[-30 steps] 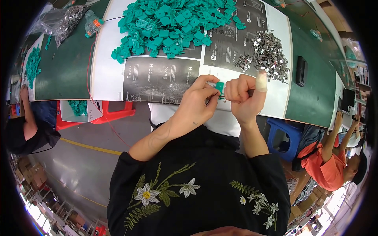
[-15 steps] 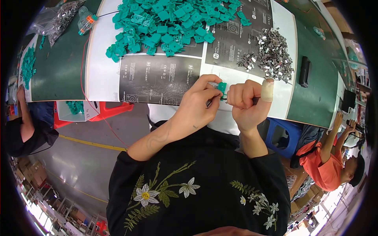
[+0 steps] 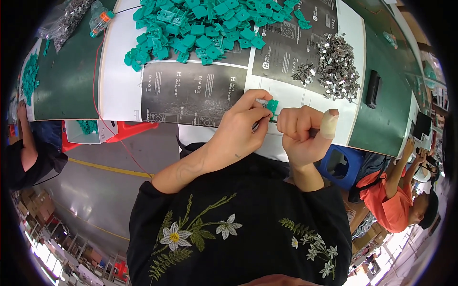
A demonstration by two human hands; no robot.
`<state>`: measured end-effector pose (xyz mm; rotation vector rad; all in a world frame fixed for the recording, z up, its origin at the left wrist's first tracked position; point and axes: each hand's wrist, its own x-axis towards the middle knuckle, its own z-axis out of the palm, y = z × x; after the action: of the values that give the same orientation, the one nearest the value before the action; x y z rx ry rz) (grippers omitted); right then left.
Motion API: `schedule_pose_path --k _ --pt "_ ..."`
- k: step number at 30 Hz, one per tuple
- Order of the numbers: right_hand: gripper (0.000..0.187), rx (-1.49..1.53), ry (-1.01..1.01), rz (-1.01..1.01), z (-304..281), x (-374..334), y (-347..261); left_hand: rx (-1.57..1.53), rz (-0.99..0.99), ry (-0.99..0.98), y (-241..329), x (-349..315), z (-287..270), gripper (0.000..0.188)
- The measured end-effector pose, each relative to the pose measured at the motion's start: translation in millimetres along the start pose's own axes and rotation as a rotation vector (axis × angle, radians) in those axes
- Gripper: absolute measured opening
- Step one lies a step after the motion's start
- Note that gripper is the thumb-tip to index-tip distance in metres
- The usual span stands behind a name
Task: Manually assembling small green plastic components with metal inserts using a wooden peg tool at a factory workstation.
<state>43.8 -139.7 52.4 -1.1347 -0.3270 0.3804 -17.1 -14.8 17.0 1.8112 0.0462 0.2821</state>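
Observation:
My left hand (image 3: 245, 119) pinches a small green plastic piece (image 3: 272, 105) between thumb and fingertips, just above the near edge of the table. Close to its right side is my right hand (image 3: 303, 131), its fingers curled in and its thumb pointing up, with pale tape (image 3: 328, 125) wrapped round the thumb. A thin dark sliver shows between the green piece and the curled right fingers; whatever those fingers hold is hidden. Beyond my hands lies a big heap of green plastic pieces (image 3: 200, 31). To its right is a pile of small shiny metal clips (image 3: 338, 66).
Printed black-and-white sheets (image 3: 186, 90) cover the green table. A black bar-shaped object (image 3: 373, 89) lies at right. A bag of metal parts (image 3: 71, 21) and an orange-capped bottle (image 3: 102, 21) are at far left. A red cord (image 3: 97, 81) crosses the edge. People work on both sides.
My hands stay together at the green piece, with only a slight shift to the right. The view has tilted a little; nothing was let go.

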Motion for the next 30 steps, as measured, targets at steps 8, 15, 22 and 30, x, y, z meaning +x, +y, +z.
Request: schedule_pose_path --k 8,15,22,30 --pt "0.062 0.031 -0.027 -0.007 -1.4 0.9 -1.5 -0.015 -0.041 -0.021 0.8 -0.2 -0.5 0.010" --pt "0.061 -0.014 0.022 0.033 1.6 1.0 1.7 -0.017 -0.052 -0.018 1.2 -0.5 -0.8 0.010" --pt "0.059 -0.150 -0.011 0.080 7.3 11.2 1.3 0.001 -0.029 -0.023 1.5 -1.0 -2.4 0.010" --pt "0.047 0.101 -0.059 0.071 1.4 24.8 -1.8 -0.002 -0.039 -0.014 3.1 0.0 -1.9 0.009"
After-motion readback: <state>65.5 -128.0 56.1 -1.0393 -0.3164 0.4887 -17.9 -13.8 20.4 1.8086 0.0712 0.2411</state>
